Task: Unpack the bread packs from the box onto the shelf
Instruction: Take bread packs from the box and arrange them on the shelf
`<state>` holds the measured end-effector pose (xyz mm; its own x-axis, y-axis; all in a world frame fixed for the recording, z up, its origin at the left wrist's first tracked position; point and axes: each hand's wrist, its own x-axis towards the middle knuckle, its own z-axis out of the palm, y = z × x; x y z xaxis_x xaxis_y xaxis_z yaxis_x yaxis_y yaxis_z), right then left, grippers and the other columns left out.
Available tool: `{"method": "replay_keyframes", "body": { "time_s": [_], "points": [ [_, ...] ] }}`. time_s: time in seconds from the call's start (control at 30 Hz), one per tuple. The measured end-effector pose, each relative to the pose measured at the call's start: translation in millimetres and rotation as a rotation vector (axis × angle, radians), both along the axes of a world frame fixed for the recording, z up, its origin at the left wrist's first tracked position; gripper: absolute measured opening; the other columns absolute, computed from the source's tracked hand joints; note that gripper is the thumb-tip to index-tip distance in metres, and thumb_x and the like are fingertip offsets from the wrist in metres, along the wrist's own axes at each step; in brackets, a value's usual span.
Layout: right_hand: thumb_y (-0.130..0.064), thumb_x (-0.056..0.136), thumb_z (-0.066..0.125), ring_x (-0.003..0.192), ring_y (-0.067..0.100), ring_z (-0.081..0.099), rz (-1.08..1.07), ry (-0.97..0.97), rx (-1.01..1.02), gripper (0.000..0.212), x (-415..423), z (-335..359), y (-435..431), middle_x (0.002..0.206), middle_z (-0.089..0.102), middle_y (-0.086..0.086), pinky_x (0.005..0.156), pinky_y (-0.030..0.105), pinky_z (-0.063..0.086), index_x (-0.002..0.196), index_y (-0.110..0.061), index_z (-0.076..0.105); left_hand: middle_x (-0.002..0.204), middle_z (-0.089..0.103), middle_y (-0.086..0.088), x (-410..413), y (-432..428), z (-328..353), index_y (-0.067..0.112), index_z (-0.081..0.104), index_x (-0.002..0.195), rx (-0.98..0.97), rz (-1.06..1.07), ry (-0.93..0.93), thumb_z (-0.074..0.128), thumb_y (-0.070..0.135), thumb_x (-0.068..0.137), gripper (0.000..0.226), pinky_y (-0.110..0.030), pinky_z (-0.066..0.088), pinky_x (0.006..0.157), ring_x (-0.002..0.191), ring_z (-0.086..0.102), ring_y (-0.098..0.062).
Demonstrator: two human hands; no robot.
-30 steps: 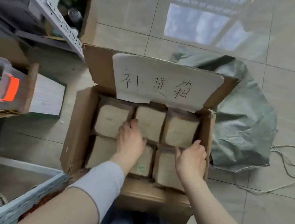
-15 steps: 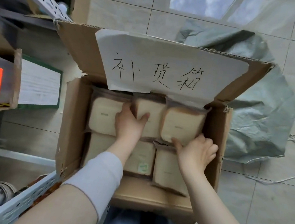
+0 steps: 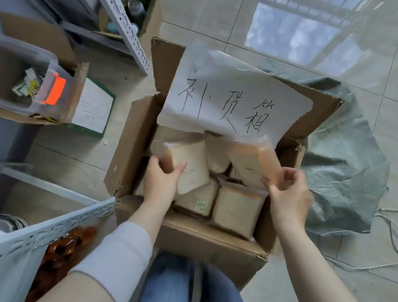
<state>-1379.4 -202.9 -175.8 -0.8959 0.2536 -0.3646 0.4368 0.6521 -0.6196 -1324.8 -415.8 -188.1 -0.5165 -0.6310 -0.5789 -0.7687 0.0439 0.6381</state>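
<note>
1. The left hand [image 3: 162, 184] was curled round the near corner of one bread pack [image 3: 189, 159]. The right hand [image 3: 289, 198] pinched the near end of a second pack [image 3: 254, 161]. The hands were apart, and both packs were tilted, partly raised above the box [image 3: 195, 237].
2. Each pack was held by one edge only, so the slick wrap could slip and the loaf drop back. A harder squeeze would likely crush soft slices.
3. The paper-covered flap [image 3: 236, 100] overhung the far side and could snag a rising pack.
4. The packs looked like square, pale sliced loaves in clear film with tan crusts. Other packs [image 3: 236, 209] lay flat in the box.
5. The shelf [image 3: 34, 234] stood near left.
</note>
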Motion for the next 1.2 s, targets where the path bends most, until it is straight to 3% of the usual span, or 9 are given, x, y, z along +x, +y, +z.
{"method": "replay_keyframes", "body": {
  "time_s": [0.2,0.37,0.5,0.57,0.63,0.77,0.87,1.07,1.2],
  "points": [
    [-0.013,0.074,0.075,0.101,0.027,0.057,0.118,0.247,-0.002,0.041,31.0,65.9,15.0,0.108,0.065,0.014,0.089,0.029,0.04,0.112,-0.008,0.061,0.096,0.058,0.007,69.2,-2.1,74.5,0.02,0.05,0.1,-0.002,0.155,0.198,0.07,0.034,0.079,0.032,-0.03,0.044,0.082,0.094,0.055,-0.017],
    [-0.021,0.075,0.075,0.086,0.016,0.056,0.219,0.147,-0.116,0.035,97.2,163.0,8.1,0.1,0.067,0.008,0.075,0.021,0.037,0.106,-0.011,0.063,0.107,0.06,0.001,159.1,-2.0,180.0,0.018,0.054,0.105,-0.005,0.352,0.3,0.07,0.032,0.08,0.033,-0.041,0.049,0.094,0.103,0.058,-0.02],
    [-0.025,0.075,0.075,0.082,0.019,0.059,0.329,0.065,-0.232,0.034,165.3,236.2,-27.3,0.097,0.069,0.008,0.073,0.029,0.043,0.104,-0.011,0.066,0.108,0.063,0.0,247.5,-26.0,274.3,0.016,0.056,0.105,-0.082,0.466,0.4,0.069,0.034,0.08,0.033,-0.032,0.048,0.086,0.1,0.059,-0.018],
    [-0.028,0.075,0.075,0.083,0.022,0.062,0.411,0.048,-0.295,0.036,199.1,272.6,-55.2,0.097,0.07,0.007,0.072,0.032,0.049,0.107,-0.013,0.067,0.103,0.065,0.001,297.4,-45.0,321.6,0.018,0.058,0.104,-0.169,0.494,0.472,0.069,0.035,0.08,0.032,-0.026,0.048,0.084,0.095,0.059,-0.014],
    [-0.031,0.075,0.074,0.082,0.025,0.063,0.51,0.048,-0.381,0.033,234.0,309.8,-87.9,0.094,0.07,0.005,0.069,0.039,0.053,0.104,-0.016,0.068,0.09,0.064,0.007,349.6,-66.6,366.4,0.025,0.056,0.091,-0.279,0.523,0.551,0.07,0.036,0.078,0.021,-0.014,0.047,0.071,0.083,0.06,-0.008],
    [-0.03,0.074,0.075,0.083,0.024,0.064,0.715,0.063,-0.529,0.03,317.4,384.0,-160.0,0.087,0.069,0.005,0.072,0.038,0.053,0.099,-0.015,0.068,0.088,0.067,0.008,466.4,-109.8,443.5,0.025,0.059,0.086,-0.426,0.628,0.721,0.072,0.032,0.077,0.017,-0.027,0.05,0.076,0.084,0.064,-0.01],
    [-0.024,0.075,0.074,0.086,0.032,0.066,0.85,0.062,-0.634,0.01,388.4,426.7,-214.0,0.084,0.069,0.009,0.077,0.046,0.053,0.08,-0.025,0.066,0.091,0.067,0.013,558.4,-142.3,486.8,0.034,0.057,0.089,-0.511,0.706,0.835,0.069,0.034,0.076,0.017,-0.024,0.051,0.075,0.086,0.065,-0.005],
    [-0.026,0.072,0.076,0.086,0.029,0.068,1.102,0.014,-0.736,0.014,501.8,464.7,-332.4,0.084,0.071,0.004,0.086,0.051,0.053,0.078,-0.027,0.062,0.089,0.066,0.01,698.8,-221.7,521.0,0.03,0.052,0.093,-0.592,0.841,0.945,0.065,0.015,0.085,0.022,-0.014,0.05,0.056,0.072,0.066,0.003],
    [-0.012,0.074,0.074,0.077,0.027,0.065,1.158,-0.059,-0.846,0.024,548.6,467.5,-422.1,0.081,0.068,0.004,0.085,0.053,0.053,0.085,-0.026,0.058,0.086,0.065,0.003,744.5,-287.4,514.8,0.027,0.05,0.091,-0.587,0.91,0.923,0.061,0.013,0.087,0.019,-0.015,0.049,0.052,0.067,0.065,-0.002]
  ]
}}
